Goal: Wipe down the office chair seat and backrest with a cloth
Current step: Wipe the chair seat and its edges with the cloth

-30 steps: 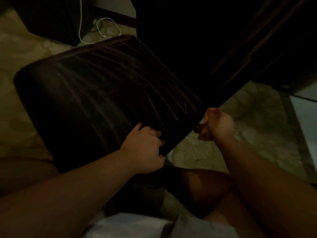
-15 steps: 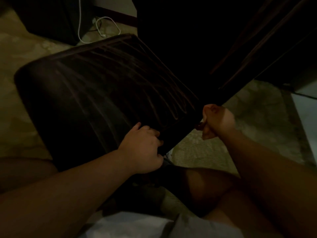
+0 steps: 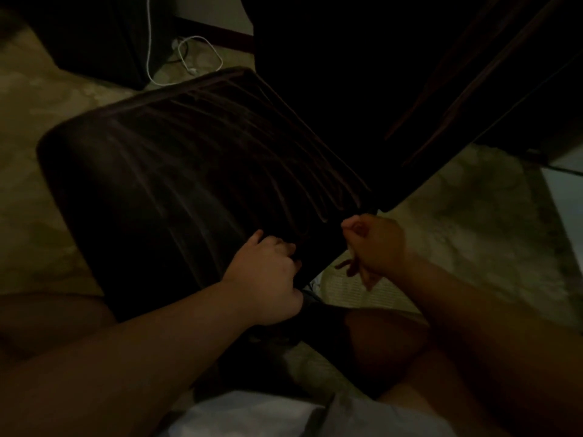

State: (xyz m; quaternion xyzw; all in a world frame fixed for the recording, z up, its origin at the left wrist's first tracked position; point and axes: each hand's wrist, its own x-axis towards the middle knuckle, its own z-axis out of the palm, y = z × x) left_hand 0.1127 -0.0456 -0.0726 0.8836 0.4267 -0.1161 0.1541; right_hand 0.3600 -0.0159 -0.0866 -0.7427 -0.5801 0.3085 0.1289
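Observation:
The dark office chair seat (image 3: 176, 197) fills the middle, with pale wipe streaks across it. Its backrest (image 3: 394, 99) rises very dark at the upper right. My left hand (image 3: 268, 279) grips the seat's near edge, fingers curled over it. My right hand (image 3: 377, 244) is a fist just off the seat's right corner, holding a small brownish cloth (image 3: 358, 269). Only a scrap of the cloth hangs below the fist; the rest is hidden.
The room is dim. A patterned carpet (image 3: 457, 222) lies under the chair. A white cable (image 3: 186, 58) loops on the floor behind the seat, beside dark furniture (image 3: 94, 36). My knees and a pale garment (image 3: 252, 414) are at the bottom.
My right hand has drawn back from the seat and backrest joint, down and slightly left along the seat's edge. The left hand keeps its grip on the seat.

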